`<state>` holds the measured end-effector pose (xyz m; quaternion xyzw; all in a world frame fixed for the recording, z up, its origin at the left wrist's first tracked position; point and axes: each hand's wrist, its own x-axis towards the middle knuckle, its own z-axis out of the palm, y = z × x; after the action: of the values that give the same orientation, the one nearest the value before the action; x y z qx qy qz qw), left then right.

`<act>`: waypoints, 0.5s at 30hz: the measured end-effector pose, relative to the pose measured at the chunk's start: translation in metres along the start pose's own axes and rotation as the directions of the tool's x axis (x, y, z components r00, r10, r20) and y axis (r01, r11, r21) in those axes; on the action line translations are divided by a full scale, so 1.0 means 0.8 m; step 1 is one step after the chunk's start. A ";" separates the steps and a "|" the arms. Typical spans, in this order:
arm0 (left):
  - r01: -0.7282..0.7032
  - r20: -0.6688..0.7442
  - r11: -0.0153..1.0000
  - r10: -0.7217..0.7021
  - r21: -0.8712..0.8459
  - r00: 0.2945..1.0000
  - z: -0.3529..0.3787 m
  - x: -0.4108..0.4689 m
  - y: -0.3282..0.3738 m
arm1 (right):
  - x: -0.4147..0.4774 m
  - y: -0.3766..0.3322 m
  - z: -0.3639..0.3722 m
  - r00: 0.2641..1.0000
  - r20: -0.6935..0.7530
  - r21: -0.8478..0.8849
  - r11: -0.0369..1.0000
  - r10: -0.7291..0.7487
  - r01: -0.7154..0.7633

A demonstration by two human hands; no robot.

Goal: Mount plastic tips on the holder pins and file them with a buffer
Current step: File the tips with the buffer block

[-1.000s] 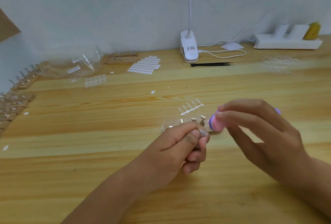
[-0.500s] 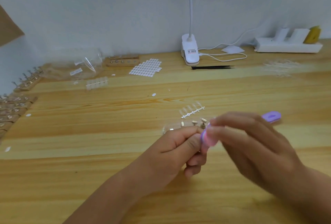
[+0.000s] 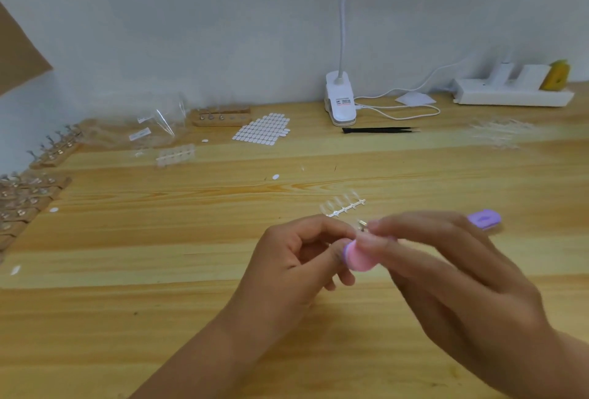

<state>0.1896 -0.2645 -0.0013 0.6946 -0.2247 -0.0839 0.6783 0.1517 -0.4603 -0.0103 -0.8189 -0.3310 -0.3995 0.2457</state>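
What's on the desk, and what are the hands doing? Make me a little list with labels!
Left hand: pinches a small metal pin
Right hand: holds the pink buffer, blurred
Tip strip: lies on the table, behind the hands
Purple piece: on the table, beside the right hand
Black tweezers: near the white lamp clip

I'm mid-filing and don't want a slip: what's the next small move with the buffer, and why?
Probably a short stroke of the buffer across the end of the pin. The left hand pinches the pin and the right hand holds the buffer right against it. What the pin carries is too blurred to tell.
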 end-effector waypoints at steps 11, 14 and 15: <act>-0.091 -0.070 0.983 0.104 0.162 0.992 0.003 -0.004 0.001 | -0.005 0.013 0.004 0.991 0.130 -0.051 0.998 -0.022 0.029; -0.065 -0.124 0.982 0.088 0.180 0.988 0.003 -0.004 -0.003 | -0.003 0.029 0.000 0.990 0.114 -0.117 0.991 0.077 -0.064; -0.060 -0.130 0.981 0.085 0.183 0.988 0.003 -0.004 -0.003 | -0.002 0.029 0.000 0.989 0.100 -0.104 0.990 0.106 -0.095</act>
<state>0.1863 -0.2658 -0.0045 0.7480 -0.2095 0.0095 0.6297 0.1682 -0.4765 -0.0147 -0.8656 -0.2816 -0.3587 0.2070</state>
